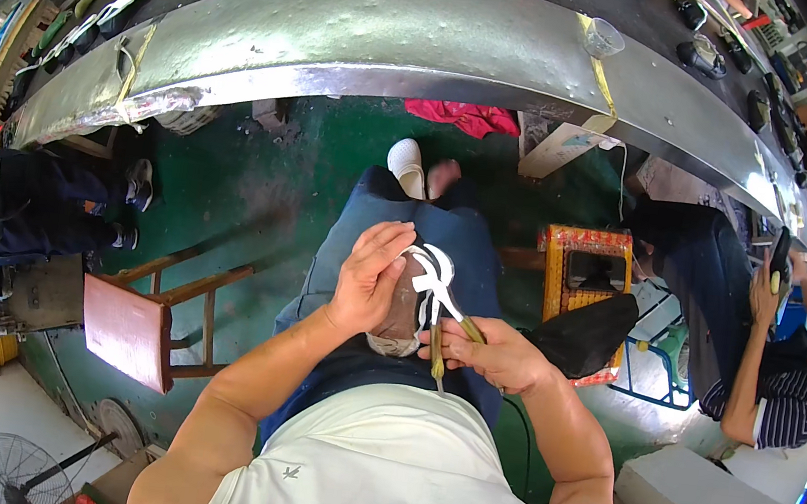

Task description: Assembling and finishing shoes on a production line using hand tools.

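A brown, rounded shoe-shaped piece (395, 303) with a pale lower end rests on my lap. My left hand (370, 276) grips it along its left side, fingers together and pointing up. Over its right side lie pale, shiny pincers (432, 284), curved jaws at the top edge of the piece. Their two olive-brown handles spread toward me, and my right hand (497, 352) has its fingers around them. Whether the jaws bite on any material is too bright to tell.
A metal-edged bench (350, 29) curves across the front, with shoes on its dark top. A wooden stool (128, 324) stands left, an orange-framed stool (552, 270) right, a dark cloth-like thing (583, 335) beside it. Co-workers sit on both sides. A fan (13, 476) is at lower left.
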{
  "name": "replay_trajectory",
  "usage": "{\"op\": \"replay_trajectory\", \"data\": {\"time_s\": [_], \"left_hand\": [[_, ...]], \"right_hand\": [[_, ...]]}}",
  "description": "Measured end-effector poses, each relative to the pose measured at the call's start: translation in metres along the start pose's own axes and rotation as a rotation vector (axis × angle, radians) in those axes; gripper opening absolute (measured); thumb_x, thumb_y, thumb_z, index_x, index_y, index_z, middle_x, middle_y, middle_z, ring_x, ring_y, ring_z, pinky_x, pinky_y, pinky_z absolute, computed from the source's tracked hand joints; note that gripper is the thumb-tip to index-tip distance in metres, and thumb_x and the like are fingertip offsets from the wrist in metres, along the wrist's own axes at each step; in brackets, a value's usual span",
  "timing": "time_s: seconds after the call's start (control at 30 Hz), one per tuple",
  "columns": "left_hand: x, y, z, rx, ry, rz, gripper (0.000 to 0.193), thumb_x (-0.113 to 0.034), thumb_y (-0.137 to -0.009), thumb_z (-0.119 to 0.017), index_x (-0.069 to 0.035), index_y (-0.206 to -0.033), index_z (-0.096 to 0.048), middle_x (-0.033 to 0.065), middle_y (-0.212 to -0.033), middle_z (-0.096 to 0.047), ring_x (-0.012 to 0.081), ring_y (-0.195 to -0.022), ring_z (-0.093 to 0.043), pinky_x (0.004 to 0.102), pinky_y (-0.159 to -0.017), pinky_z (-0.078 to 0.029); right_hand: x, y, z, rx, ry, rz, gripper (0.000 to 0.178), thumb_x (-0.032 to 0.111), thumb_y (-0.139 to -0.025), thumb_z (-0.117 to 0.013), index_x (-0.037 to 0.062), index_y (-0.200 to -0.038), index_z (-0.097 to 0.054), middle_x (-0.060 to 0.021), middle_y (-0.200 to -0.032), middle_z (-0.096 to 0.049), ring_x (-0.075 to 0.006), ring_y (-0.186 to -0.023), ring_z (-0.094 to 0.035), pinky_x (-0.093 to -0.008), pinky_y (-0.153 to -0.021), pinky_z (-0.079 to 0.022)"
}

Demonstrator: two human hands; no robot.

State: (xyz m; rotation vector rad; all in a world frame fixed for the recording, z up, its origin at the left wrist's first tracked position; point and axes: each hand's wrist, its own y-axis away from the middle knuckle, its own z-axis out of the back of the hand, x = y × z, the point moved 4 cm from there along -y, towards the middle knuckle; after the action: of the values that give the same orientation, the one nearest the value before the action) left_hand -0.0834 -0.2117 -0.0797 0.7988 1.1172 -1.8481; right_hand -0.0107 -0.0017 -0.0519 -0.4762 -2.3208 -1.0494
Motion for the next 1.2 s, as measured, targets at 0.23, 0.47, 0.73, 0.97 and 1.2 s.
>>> {"op": "replay_trajectory", "data": {"time_s": [0.23,0.47,0.73,0.97,1.2], "left_hand": [[0.006,0.008,0.006,-0.019,0.322,0.198,0.053,-0.005,-0.098,-0.057,-0.004,-0.149,-0.046,0.0177,-0.147,-0.053,0.0323,-0.139,-0.046,0.0399,-0.115,-0.035],[0.011,0.003,0.003,0.341,0.326,0.262,0.045,-0.017,-0.103,-0.054,-0.007,-0.147,-0.048,0.0158,-0.156,-0.040,0.0291,-0.148,-0.034,0.0383,-0.120,-0.026],[0.028,0.007,0.005,0.176,0.229,0.288,0.040,-0.012,-0.098,-0.060,-0.007,-0.138,-0.057,0.0199,-0.146,-0.050,0.0338,-0.138,-0.048,0.0386,-0.114,-0.037],[0.049,0.016,0.011,0.166,0.183,0.337,0.040,-0.007,-0.100,-0.057,-0.006,-0.139,-0.056,0.0138,-0.146,-0.051,0.0258,-0.137,-0.047,0.0350,-0.114,-0.034],[0.057,0.020,0.013,0.168,0.226,0.332,0.041,-0.011,-0.099,-0.059,-0.010,-0.140,-0.056,0.0164,-0.145,-0.052,0.0306,-0.137,-0.048,0.0371,-0.114,-0.036]], "right_hand": [[-0.001,0.011,-0.018,-0.214,0.623,0.100,0.027,0.017,-0.101,-0.056,-0.0004,-0.122,-0.055,-0.0125,-0.100,-0.066,-0.0226,-0.094,-0.066,-0.0375,-0.085,-0.053],[-0.006,0.013,-0.013,-0.225,0.601,0.118,0.022,0.015,-0.100,-0.058,0.0009,-0.117,-0.059,-0.0063,-0.093,-0.067,-0.0092,-0.081,-0.061,-0.0282,-0.073,-0.052],[-0.023,-0.020,-0.002,-0.405,0.803,0.189,0.025,0.015,-0.098,-0.061,-0.0022,-0.116,-0.058,-0.0169,-0.090,-0.067,-0.0305,-0.073,-0.066,-0.0377,-0.072,-0.054],[-0.032,-0.042,0.003,-0.559,1.094,0.607,0.027,0.011,-0.097,-0.061,-0.0027,-0.119,-0.056,-0.0232,-0.096,-0.066,-0.0420,-0.089,-0.066,-0.0462,-0.079,-0.054],[-0.013,-0.035,-0.003,-0.551,1.268,0.524,0.029,0.007,-0.093,-0.062,-0.0023,-0.118,-0.054,-0.0243,-0.106,-0.064,-0.0433,-0.097,-0.064,-0.0495,-0.082,-0.053]]}}
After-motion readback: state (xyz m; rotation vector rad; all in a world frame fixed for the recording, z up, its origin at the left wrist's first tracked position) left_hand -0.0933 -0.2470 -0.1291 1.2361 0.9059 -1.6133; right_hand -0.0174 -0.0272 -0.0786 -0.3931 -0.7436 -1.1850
